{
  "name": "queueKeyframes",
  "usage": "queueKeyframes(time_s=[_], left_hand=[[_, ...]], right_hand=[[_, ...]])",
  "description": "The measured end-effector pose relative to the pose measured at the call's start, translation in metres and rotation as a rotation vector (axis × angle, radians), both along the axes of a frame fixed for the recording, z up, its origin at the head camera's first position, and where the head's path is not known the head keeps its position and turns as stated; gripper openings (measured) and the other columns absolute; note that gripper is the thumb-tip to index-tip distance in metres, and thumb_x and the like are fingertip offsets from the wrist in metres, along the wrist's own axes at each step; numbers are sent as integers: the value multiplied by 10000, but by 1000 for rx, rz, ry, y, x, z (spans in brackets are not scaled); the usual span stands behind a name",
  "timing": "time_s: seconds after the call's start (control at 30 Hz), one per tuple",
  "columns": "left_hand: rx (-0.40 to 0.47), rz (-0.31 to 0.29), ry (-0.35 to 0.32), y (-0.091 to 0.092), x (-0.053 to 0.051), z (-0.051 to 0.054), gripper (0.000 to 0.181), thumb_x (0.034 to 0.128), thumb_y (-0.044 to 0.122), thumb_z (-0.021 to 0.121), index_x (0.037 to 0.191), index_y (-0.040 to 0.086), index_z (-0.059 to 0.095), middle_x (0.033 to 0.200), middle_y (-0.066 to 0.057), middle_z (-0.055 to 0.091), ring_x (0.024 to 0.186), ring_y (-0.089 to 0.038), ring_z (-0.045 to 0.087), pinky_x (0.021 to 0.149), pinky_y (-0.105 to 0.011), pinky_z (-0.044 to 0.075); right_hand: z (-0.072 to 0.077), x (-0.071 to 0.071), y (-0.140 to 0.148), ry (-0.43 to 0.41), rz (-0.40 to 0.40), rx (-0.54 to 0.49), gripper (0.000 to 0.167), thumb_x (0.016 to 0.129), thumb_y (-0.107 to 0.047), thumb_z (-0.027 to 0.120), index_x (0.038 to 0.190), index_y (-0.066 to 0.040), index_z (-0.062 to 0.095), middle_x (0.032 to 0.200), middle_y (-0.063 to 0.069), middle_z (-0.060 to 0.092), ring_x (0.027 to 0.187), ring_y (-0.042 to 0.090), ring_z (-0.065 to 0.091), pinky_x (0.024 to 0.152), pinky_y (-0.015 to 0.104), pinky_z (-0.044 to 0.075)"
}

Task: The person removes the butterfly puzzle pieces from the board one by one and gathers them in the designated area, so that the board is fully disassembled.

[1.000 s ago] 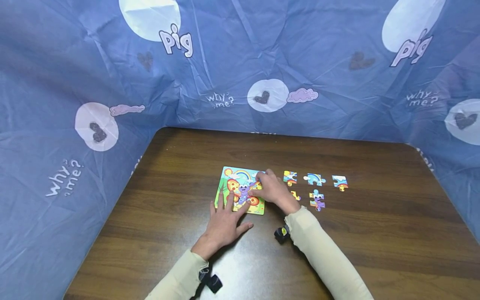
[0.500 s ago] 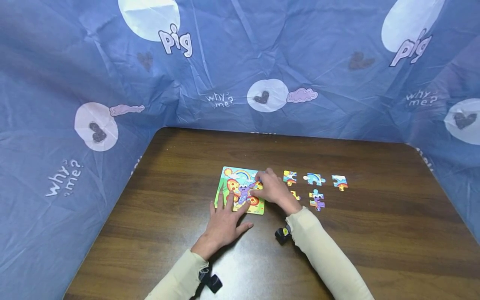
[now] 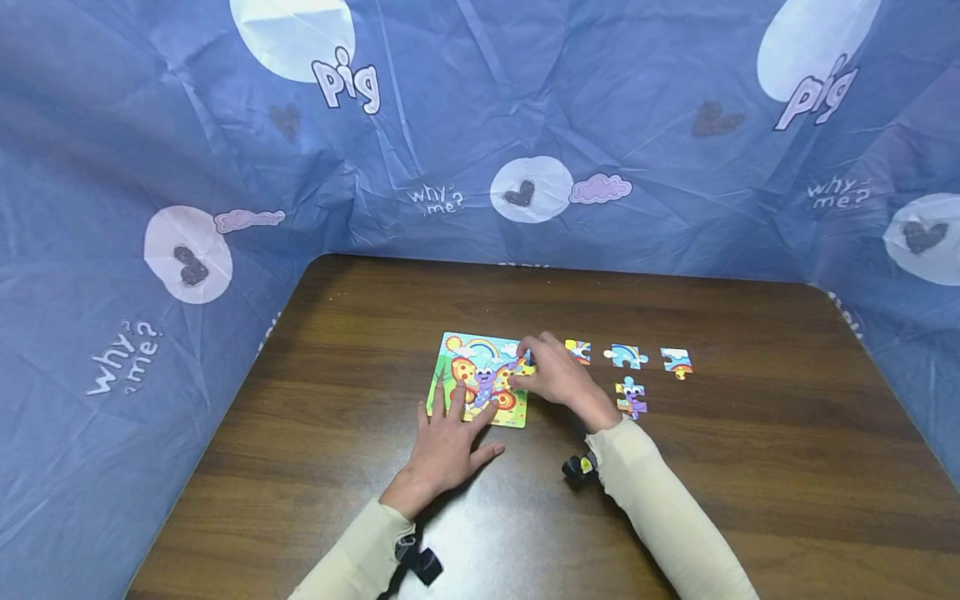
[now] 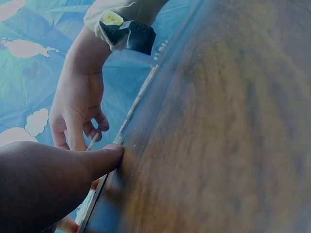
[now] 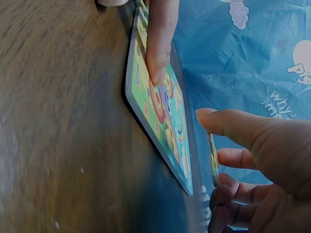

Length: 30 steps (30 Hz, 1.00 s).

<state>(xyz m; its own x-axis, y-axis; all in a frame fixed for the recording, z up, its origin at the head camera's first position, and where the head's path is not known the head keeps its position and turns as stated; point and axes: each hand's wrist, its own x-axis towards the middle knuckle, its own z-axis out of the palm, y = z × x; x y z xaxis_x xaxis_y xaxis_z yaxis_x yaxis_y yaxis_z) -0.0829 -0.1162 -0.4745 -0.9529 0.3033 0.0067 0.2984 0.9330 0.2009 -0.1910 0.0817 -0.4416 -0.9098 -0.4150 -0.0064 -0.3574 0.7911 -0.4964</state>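
A butterfly picture puzzle board (image 3: 480, 343) lies flat on the table, with a sun and rainbow along its top. My left hand (image 3: 444, 450) rests over its lower left part, fingers straight and spread. Above the board's right edge, my right hand (image 3: 558, 375) pinches a jigsaw piece (image 5: 213, 160) between thumb and fingertips. The right wrist view shows this piece edge-on, raised clear of the board, so its picture is mostly hidden. In the left wrist view, my left thumb (image 4: 104, 158) lies at the board's near edge.
Right of the board lie loose jigsaw pieces: one partly behind my right hand (image 3: 579, 350), a rainbow piece (image 3: 626, 356), a corner-like piece (image 3: 677, 360) and a purple piece (image 3: 632, 397). The brown wooden table (image 3: 750, 467) meets a blue printed cloth (image 3: 450, 125) at the back and sides.
My right hand has lifted slightly and shifted right, bringing a jigsaw piece up from the board. A yellow loose piece beside the wrist is now out of sight. My left hand stays put.
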Motion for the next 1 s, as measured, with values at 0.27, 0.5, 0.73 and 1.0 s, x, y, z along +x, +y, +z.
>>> queueKeyframes(time_s=[0.27, 0.5, 0.73, 1.0], left_hand=[[-4, -3, 2, 0, -1, -1, 617, 924, 616, 570, 1457, 310, 512, 1550, -285, 379, 1433, -599, 280, 1064, -771, 319], [6, 1, -9, 0, -1, 0, 619, 923, 614, 575, 1460, 313, 510, 1562, -281, 362, 1444, -597, 260, 1071, -774, 308], [16, 8, -21, 0, -1, 0, 618, 925, 614, 572, 1464, 317, 505, 1572, -277, 354, 1454, -591, 247, 1084, -771, 294], [25, 11, -27, 0, -1, 0, 628, 922, 616, 575, 1469, 318, 500, 1573, -276, 352, 1458, -589, 240, 1093, -770, 281]], right_hand=[[7, 5, 15, 48, 23, -45, 434, 814, -331, 827, 1120, -75, 656, 1061, 117, 616, 932, 243, 610, 818, 428, 538], [13, 9, 32, 65, 17, -62, 427, 812, -321, 831, 1124, -82, 665, 1069, 125, 625, 940, 258, 614, 814, 454, 536], [16, 11, 55, 42, 12, -53, 441, 823, -315, 825, 1152, -71, 662, 1069, 139, 608, 857, 232, 580, 749, 410, 521], [19, 14, 83, 70, 13, -42, 444, 821, -286, 825, 1166, -60, 660, 1092, 146, 623, 945, 270, 616, 821, 472, 531]])
